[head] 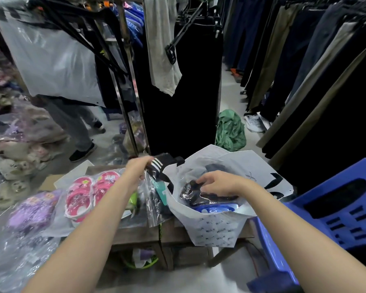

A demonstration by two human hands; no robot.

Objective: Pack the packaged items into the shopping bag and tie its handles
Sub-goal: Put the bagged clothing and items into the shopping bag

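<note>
A white shopping bag (211, 227) with small printed words stands open on a low wooden table (140, 235). Inside it lie a dark packaged item (193, 195) and a blue-and-white one (217, 208). My right hand (217, 183) reaches into the bag and rests on the dark package, fingers curled over it. My left hand (138, 169) grips a black item with white stripes in clear plastic (160, 167), held just left of the bag's rim. Pink sandals in plastic (87, 194) and a purple packaged pair (33, 210) lie on the table to the left.
A blue plastic chair (334, 216) stands close on the right. Clothes racks with hanging trousers (304, 70) fill the back and right. A person's legs (76, 127) stand at the left rear. A green cloth (230, 132) lies on the floor beyond the table.
</note>
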